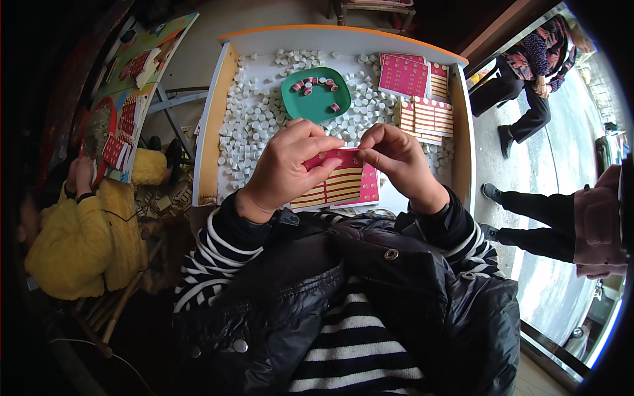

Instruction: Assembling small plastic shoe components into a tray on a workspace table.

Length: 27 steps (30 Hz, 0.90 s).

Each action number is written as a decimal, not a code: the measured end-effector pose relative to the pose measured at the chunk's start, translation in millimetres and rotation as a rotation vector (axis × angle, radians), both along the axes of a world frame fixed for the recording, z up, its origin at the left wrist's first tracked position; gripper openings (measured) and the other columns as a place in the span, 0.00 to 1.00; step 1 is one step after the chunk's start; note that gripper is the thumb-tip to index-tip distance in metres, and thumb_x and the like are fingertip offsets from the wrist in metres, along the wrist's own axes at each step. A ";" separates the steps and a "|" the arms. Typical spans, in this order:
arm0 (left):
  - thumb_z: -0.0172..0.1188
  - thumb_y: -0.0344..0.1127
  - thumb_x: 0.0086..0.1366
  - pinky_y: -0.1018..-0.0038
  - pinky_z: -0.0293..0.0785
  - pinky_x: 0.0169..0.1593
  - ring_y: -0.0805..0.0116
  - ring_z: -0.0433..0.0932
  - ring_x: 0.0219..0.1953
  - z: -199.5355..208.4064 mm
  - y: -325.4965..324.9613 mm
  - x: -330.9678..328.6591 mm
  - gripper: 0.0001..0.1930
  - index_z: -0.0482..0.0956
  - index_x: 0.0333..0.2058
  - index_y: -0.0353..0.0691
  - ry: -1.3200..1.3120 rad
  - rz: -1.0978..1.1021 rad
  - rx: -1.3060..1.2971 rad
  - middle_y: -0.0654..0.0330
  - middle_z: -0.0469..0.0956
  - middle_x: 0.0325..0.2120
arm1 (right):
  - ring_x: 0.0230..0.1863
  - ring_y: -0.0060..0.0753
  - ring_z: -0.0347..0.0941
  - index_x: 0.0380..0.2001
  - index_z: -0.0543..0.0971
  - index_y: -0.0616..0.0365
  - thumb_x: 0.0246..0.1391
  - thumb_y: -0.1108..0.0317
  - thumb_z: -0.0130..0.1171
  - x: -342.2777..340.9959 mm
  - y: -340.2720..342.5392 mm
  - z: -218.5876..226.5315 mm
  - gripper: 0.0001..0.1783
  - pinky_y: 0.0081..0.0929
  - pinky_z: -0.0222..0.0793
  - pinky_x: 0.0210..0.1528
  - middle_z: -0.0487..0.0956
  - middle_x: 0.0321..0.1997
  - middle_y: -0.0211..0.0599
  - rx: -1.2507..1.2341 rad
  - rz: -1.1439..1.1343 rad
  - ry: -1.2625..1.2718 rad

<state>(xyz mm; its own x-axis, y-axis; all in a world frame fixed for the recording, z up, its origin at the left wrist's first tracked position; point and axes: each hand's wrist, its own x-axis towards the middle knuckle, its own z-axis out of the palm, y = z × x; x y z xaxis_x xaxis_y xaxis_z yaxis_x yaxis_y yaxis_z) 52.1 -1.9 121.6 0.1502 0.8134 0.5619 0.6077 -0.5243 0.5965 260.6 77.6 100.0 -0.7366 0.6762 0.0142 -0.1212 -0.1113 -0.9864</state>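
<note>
Over the white tray (pixel 343 41), left grip (pixel 287 160) and right grip (pixel 404 160) pinch a pink strip (pixel 346 154), long axis left-to-right.

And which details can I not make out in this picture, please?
Head view:
- Whether the bare left hand and bare right hand pinch anything small: their own grip covers it.
- Patterns on the small red-and-white cylinders on the green squarish plastic plate: too small.
- The person in a pink jacket: head cut off at right edge.
</note>
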 end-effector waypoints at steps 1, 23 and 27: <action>0.67 0.20 0.49 0.78 0.71 0.31 0.70 0.74 0.29 -1.4 -0.6 -1.1 0.12 0.82 0.35 0.36 -0.037 -0.017 -0.039 0.61 0.74 0.27 | 0.37 0.20 0.72 0.33 0.75 0.62 0.55 0.80 0.59 0.1 -0.9 -0.2 0.04 0.19 0.69 0.43 0.75 0.34 0.29 -0.002 0.004 0.000; 0.64 0.19 0.54 0.79 0.71 0.34 0.73 0.75 0.30 2.9 -3.9 -4.4 0.11 0.82 0.37 0.35 -0.146 -0.033 -0.176 0.61 0.75 0.27 | 0.35 0.20 0.72 0.34 0.75 0.61 0.56 0.77 0.59 -3.1 -1.8 -0.2 0.04 0.20 0.69 0.38 0.75 0.33 0.29 0.388 -0.051 -0.232; 0.63 0.19 0.54 0.80 0.72 0.36 0.75 0.75 0.31 -3.4 -5.1 -10.5 0.12 0.82 0.38 0.36 -0.194 -0.107 -0.256 0.61 0.76 0.28 | 0.35 0.20 0.72 0.34 0.75 0.61 0.57 0.76 0.58 -3.9 -4.7 -1.3 0.02 0.19 0.69 0.38 0.75 0.33 0.30 0.209 -0.031 -0.159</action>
<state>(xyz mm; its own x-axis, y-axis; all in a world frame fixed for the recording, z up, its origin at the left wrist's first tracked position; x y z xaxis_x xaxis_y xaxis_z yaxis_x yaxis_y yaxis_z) 41.7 -7.1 118.2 0.1528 0.9173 0.3678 0.4196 -0.3972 0.8162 256.7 72.9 98.7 -0.7196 0.6932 0.0416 0.0374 0.0985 -0.9944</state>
